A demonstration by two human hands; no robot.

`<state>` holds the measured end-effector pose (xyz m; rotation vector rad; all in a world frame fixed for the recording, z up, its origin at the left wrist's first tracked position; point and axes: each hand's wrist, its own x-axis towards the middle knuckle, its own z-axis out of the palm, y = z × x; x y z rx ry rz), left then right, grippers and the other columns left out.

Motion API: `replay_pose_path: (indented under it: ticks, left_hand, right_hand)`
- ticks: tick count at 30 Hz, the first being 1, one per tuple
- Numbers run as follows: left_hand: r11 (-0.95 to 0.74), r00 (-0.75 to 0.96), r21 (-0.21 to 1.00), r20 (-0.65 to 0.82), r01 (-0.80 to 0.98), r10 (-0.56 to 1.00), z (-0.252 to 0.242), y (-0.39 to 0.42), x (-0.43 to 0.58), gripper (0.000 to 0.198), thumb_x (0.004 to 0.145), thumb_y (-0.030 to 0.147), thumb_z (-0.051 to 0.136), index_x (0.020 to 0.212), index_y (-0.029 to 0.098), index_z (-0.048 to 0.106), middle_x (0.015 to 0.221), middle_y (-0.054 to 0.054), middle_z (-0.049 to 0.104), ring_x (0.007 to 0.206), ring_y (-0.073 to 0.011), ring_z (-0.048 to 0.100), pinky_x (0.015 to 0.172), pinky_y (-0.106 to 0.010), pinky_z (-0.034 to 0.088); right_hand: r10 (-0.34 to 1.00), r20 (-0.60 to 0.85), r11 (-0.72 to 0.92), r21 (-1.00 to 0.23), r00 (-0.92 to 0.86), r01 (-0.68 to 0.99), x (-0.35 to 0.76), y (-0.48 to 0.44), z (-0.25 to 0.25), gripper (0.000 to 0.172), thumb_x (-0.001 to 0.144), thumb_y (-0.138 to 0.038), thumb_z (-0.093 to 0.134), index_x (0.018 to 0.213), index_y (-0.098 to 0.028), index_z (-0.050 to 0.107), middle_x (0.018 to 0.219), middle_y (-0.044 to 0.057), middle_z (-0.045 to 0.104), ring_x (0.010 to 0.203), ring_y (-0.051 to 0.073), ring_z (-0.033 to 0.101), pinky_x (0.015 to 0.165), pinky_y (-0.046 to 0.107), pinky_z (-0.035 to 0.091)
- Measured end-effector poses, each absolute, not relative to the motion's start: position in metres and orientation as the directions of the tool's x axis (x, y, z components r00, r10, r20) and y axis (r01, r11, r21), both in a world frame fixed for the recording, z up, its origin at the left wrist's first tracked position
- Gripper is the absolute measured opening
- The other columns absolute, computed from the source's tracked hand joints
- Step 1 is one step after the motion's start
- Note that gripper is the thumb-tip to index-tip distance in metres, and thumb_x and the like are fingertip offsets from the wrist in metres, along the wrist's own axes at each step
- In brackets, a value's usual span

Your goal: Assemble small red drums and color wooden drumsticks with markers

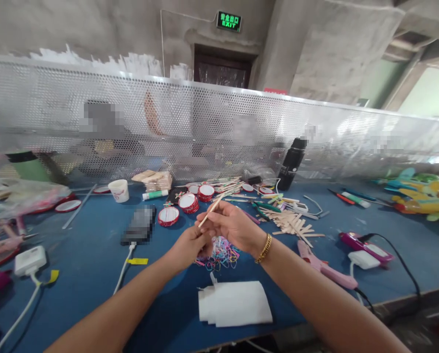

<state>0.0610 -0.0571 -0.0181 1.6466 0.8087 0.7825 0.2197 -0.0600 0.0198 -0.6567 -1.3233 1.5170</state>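
Pale wooden craft stick (pixel 211 211) between your two hands, above a blue worktable (pixel 160 309). The stick lies within your fingers' reach, its long axis slanting: the lower end points toward your left hand (pixel 197 241), while the upper end rises away from you and to the right, clear of the fingertips. Your right hand (pixel 231 224), with a gold bracelet (pixel 264 248) at its wrist, is nearer the middle of the shaft; your left is nearer the lower end.

Fingers: your right thumb and fingers are closed in a light pinch about the shaft, the others curled behind it. Your left thumb and forefinger appear drawn together on the lower end; the exact contact of the remaining left fingers is hidden. Neither hand is spread.

Surroundings: a tangle of coloured elastic bands (pixel 224 252) lies just below your hands, a folded white cloth or paper (pixel 237 304) nearer to you. Loose wooden sticks (pixel 291 220) and a pink glue gun (pixel 327 269) lie to the right.
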Motion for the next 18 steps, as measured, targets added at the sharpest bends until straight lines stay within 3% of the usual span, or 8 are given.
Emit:
replay_pose_path:
  ticks: [2, 4, 5, 6, 7, 10, 13, 18]
  left_hand:
    - [-0.26, 0.561, 0.948, 0.115, 0.185, 0.82, -0.018, -0.056, 0.06, 0.037, 0.092, 0.05, 0.047, 0.078, 0.017, 0.058, 0.044, 0.007, 0.042, 0.041, -0.0094, 0.036, 0.047, -0.024, 0.03]
    - [-0.339, 0.588, 0.905, 0.133, 0.256, 0.798, -0.015, -0.056, 0.057, 0.036, 0.095, 0.045, 0.041, 0.077, 0.018, 0.056, 0.044, 0.007, 0.041, 0.042, -0.0103, 0.036, 0.048, -0.024, 0.03]
    - [-0.389, 0.597, 0.869, 0.144, 0.305, 0.789, -0.013, -0.058, 0.056, 0.035, 0.096, 0.043, 0.038, 0.078, 0.019, 0.056, 0.046, 0.006, 0.044, 0.044, -0.011, 0.039, 0.05, -0.024, 0.031]
    - [-0.448, 0.607, 0.819, 0.16, 0.358, 0.778, -0.011, -0.059, 0.054, 0.033, 0.097, 0.04, 0.038, 0.08, 0.019, 0.057, 0.048, 0.005, 0.048, 0.046, -0.0118, 0.043, 0.052, -0.025, 0.032]
    - [-0.506, 0.62, 0.758, 0.174, 0.411, 0.765, -0.009, -0.061, 0.053, 0.031, 0.098, 0.037, 0.037, 0.083, 0.02, 0.058, 0.052, 0.004, 0.052, 0.05, -0.0125, 0.047, 0.054, -0.025, 0.033]
    - [-0.624, 0.674, 0.589, 0.172, 0.514, 0.718, -0.004, -0.065, 0.052, 0.03, 0.099, 0.031, 0.036, 0.086, 0.021, 0.061, 0.06, 0.003, 0.059, 0.057, -0.0137, 0.053, 0.059, -0.026, 0.034]
    - [-0.668, 0.701, 0.503, 0.157, 0.549, 0.695, 0.0, -0.067, 0.054, 0.036, 0.1, 0.031, 0.037, 0.074, 0.02, 0.058, 0.065, 0.002, 0.062, 0.06, -0.0134, 0.054, 0.061, -0.026, 0.033]
    - [-0.717, 0.716, 0.406, 0.188, 0.566, 0.672, 0.003, -0.065, 0.053, 0.034, 0.099, 0.033, 0.041, 0.075, 0.02, 0.06, 0.072, 0.0, 0.065, 0.066, -0.0147, 0.056, 0.06, -0.026, 0.03]
  right_hand:
    - [0.908, 0.26, 0.208, -0.961, -0.33, -0.183, 0.237, -0.049, 0.03, 0.031, 0.08, -0.042, 0.074, 0.09, -0.02, 0.054, 0.096, 0.004, 0.073, 0.082, 0.015, 0.071, 0.077, 0.03, 0.057]
    - [0.919, 0.317, 0.352, -0.928, -0.235, 0.126, 0.264, -0.029, 0.04, 0.025, 0.09, -0.043, 0.061, 0.097, -0.021, 0.053, 0.101, 0.005, 0.073, 0.083, 0.014, 0.07, 0.078, 0.031, 0.057]
    - [0.927, 0.323, 0.372, -0.845, -0.189, 0.384, 0.28, -0.017, 0.044, 0.023, 0.095, -0.042, 0.053, 0.103, -0.02, 0.054, 0.103, 0.005, 0.072, 0.084, 0.013, 0.069, 0.079, 0.03, 0.056]
    - [0.94, 0.291, 0.336, -0.683, -0.181, 0.648, 0.297, -0.005, 0.047, 0.025, 0.098, -0.041, 0.046, 0.109, -0.02, 0.055, 0.105, 0.004, 0.072, 0.087, 0.012, 0.068, 0.081, 0.029, 0.056]
    - [0.953, 0.255, 0.291, -0.612, -0.165, 0.735, 0.312, 0.009, 0.049, 0.024, 0.097, -0.038, 0.051, 0.109, -0.018, 0.059, 0.102, 0.005, 0.072, 0.088, 0.015, 0.068, 0.082, 0.031, 0.055]
    - [0.983, 0.142, 0.17, -0.453, -0.117, 0.875, 0.345, 0.046, 0.046, 0.019, 0.089, -0.031, 0.067, 0.096, -0.013, 0.067, 0.096, 0.007, 0.071, 0.091, 0.02, 0.067, 0.086, 0.036, 0.055]
    - [0.997, 0.058, 0.071, -0.304, -0.056, 0.95, 0.353, 0.073, 0.037, 0.031, 0.095, -0.036, 0.061, 0.119, -0.017, 0.062, 0.121, 0.008, 0.063, 0.103, 0.022, 0.064, 0.088, 0.041, 0.056]
    - [0.994, 0.113, 0.029, -0.154, -0.011, 0.988, 0.336, 0.091, 0.032, 0.035, 0.096, -0.036, 0.06, 0.125, -0.018, 0.058, 0.126, 0.009, 0.061, 0.107, 0.022, 0.063, 0.09, 0.043, 0.055]
